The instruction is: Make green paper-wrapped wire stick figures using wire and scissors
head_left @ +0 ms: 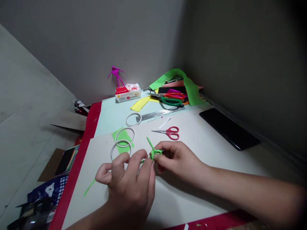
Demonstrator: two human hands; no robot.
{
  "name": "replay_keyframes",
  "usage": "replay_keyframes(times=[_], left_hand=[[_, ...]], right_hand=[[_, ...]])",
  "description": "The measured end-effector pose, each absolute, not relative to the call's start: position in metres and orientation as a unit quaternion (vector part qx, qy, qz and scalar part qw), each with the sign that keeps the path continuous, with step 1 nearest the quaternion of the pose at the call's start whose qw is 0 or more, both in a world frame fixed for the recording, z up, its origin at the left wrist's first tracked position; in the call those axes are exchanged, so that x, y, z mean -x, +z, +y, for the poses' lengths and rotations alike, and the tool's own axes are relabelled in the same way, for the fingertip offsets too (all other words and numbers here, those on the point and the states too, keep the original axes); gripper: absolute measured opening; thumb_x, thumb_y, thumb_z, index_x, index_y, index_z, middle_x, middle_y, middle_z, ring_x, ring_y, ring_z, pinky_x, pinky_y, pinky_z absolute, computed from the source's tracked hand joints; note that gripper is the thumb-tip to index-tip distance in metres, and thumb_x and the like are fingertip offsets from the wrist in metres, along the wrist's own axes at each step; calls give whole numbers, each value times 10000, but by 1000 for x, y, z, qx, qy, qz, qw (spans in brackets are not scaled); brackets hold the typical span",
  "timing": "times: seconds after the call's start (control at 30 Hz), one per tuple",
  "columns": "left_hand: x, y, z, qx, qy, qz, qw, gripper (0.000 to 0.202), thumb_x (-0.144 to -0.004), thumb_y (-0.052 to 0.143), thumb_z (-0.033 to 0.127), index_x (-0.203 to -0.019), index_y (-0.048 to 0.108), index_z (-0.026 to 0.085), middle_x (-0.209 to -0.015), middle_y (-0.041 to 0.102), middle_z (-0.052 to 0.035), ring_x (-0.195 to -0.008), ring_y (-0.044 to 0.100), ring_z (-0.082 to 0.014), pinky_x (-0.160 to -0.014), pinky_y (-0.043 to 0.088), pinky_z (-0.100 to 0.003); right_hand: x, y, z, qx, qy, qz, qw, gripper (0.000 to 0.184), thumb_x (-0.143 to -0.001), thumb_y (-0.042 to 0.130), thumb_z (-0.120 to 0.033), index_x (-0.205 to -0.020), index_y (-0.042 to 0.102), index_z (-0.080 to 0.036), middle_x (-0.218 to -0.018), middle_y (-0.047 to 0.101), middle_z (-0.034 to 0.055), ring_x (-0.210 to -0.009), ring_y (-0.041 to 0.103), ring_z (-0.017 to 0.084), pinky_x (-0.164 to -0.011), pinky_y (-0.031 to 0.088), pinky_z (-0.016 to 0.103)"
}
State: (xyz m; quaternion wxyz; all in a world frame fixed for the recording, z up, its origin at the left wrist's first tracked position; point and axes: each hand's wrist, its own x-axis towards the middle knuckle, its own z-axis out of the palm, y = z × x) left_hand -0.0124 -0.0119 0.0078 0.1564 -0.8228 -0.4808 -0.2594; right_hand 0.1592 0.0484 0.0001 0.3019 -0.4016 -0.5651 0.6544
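Observation:
My right hand (178,158) pinches a small bright-green paper-wrapped figure (156,153), which has thin limbs; one sticks up and away. Close against it, the fingers of my left hand (131,182) are closed on a narrow green paper strip (89,187). The strip's tail hangs out on the left side of that hand, and its middle is hidden behind the fingers. Just beyond the hands lie red-handled small scissors (171,132), pointing left. Three white rings (133,119) lie to the left, two of them over a green paper square (117,135).
At the back, a magenta figure (115,72) stands on a small box (128,93). Beside it are larger scissors (171,101), yellow paper (140,103), a green paper band (193,91) and thin wires (160,113). A black phone (227,127) lies right, near the wall.

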Motion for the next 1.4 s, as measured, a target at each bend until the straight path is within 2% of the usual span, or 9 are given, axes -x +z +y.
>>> replay_keyframes(times=[0.37, 0.5, 0.6, 0.77, 0.97, 1.07, 1.2, 1.3, 1.4], left_hand=[[7, 12, -11, 822, -211, -504, 161, 198, -775, 677, 149, -954, 671, 232, -1045, 713, -26, -837, 584, -239, -710, 307, -406], [-5, 17, -10, 813, -222, -500, 199, 224, -798, 626, 167, -1015, 685, 161, -713, 693, -27, -636, 538, -203, -646, 246, -389], [-6, 16, -9, 841, -205, -468, 179, 252, -828, 556, 134, -1036, 678, 58, -578, 630, -33, -544, 516, -189, -657, 295, -402], [-2, 11, -8, 858, -183, -455, 149, 228, -794, 531, 93, -945, 695, 43, -573, 634, -50, -502, 548, -193, -619, 357, -382], [-4, 9, -10, 869, -178, -441, 134, 335, -774, 524, 95, -1069, 656, 5, -654, 698, -83, -527, 611, -210, -581, 394, -382], [1, 19, -9, 871, -188, -441, 106, 356, -777, 545, 104, -1113, 646, 43, -746, 729, -80, -571, 630, -202, -581, 406, -372], [15, 38, -4, 839, -263, -466, 102, 284, -763, 630, 123, -1041, 686, 104, -809, 745, -62, -640, 635, -198, -642, 439, -368], [19, 43, 0, 809, -296, -508, -4, 231, -777, 647, 169, -996, 714, 138, -811, 747, -59, -704, 651, -206, -703, 460, -371], [13, 40, 2, 744, -243, -566, -259, 172, -827, 607, 277, -868, 748, 188, -790, 740, -39, -721, 643, -202, -667, 472, -326]], right_hand=[[-161, -1, 51, 388, 689, -515, 330, 57, -785, 596, -197, -743, 574, -167, -557, 575, -43, -553, 573, 99, -580, 458, 220], [-163, 2, 54, 368, 718, -480, 345, 111, -788, 631, -252, -751, 580, -161, -580, 599, -34, -566, 578, 96, -613, 478, 233], [-164, 4, 54, 370, 722, -475, 342, 164, -757, 690, -284, -798, 607, -149, -608, 618, -22, -576, 577, 99, -606, 469, 235], [-165, 1, 54, 375, 721, -484, 325, 277, -671, 782, -300, -834, 616, -151, -691, 660, -1, -608, 602, 115, -603, 475, 244], [-162, -5, 53, 404, 683, -508, 335, 117, -740, 678, -241, -780, 611, -154, -626, 621, -16, -583, 571, 108, -586, 447, 233], [-163, -3, 55, 408, 674, -516, 336, 62, -754, 630, -212, -739, 613, -154, -589, 600, -23, -560, 551, 100, -574, 439, 224], [-171, 4, 61, 390, 686, -535, 301, 92, -766, 631, -234, -730, 625, -150, -599, 618, -12, -568, 561, 103, -587, 448, 226], [-177, 11, 62, 359, 700, -564, 251, 98, -771, 639, -237, -744, 648, -143, -618, 629, -5, -575, 555, 99, -576, 431, 218], [-179, 16, 58, 341, 693, -594, 228, 95, -773, 630, -216, -758, 679, -136, -635, 632, 1, -582, 548, 96, -566, 417, 209]])
